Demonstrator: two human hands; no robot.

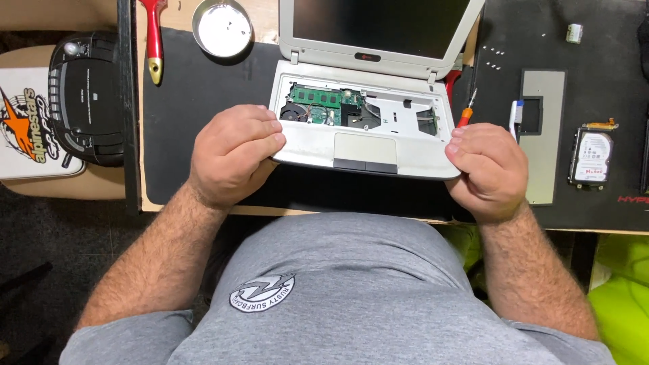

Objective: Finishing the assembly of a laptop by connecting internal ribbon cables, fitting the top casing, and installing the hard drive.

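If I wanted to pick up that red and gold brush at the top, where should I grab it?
Grab the brush by its red handle, partway along, coming straight down from above. It lies flat on the table with its gold end toward the person, so fingers can pinch the slim handle from both sides. The metal dish sits just to one side, so keep clear of it.

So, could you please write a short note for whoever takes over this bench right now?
Left hand grips the front left corner of the laptop; right hand grips its front right corner.
Laptop sits open on the black mat, keyboard already off, circuit board and fan exposed.
Hard drive and grey cover panel lie to the right, loose screws above, metal dish at top left.
The palm-rest shell is not yet off.
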